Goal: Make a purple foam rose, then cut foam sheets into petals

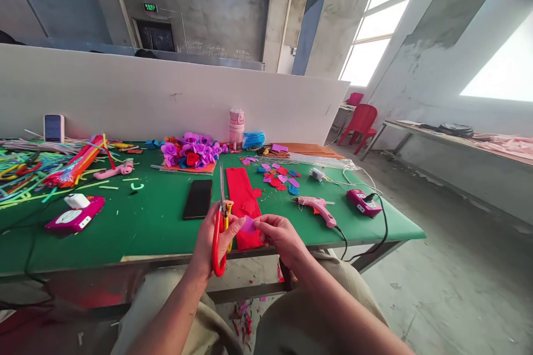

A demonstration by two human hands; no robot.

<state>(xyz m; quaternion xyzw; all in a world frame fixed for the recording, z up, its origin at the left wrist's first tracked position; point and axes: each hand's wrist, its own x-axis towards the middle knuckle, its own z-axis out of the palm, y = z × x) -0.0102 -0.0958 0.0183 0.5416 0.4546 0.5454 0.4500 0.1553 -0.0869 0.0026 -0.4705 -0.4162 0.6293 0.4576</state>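
My left hand [208,241] is closed around red-handled scissors [219,244], their blades pointing up and away from me. Beside the scissors is a yellow-handled tool [230,236]; I cannot tell whether the hand holds it too. A small purple piece of paper-like material [249,224] spans the gap from my left thumb to my right hand [278,233], whose fingertips pinch its edge. Under the hands lies a red folded strip [239,186] on the green table. Farther back are scattered red, purple and blue cut pieces [282,178].
A black phone [197,199] lies left of the scissors. On the right are a pink glue gun [314,208] and a power strip [363,202] with cords. Purple and red flowers [194,151], a pink bottle [236,128] and many coloured sticks [20,169] stand or lie behind.
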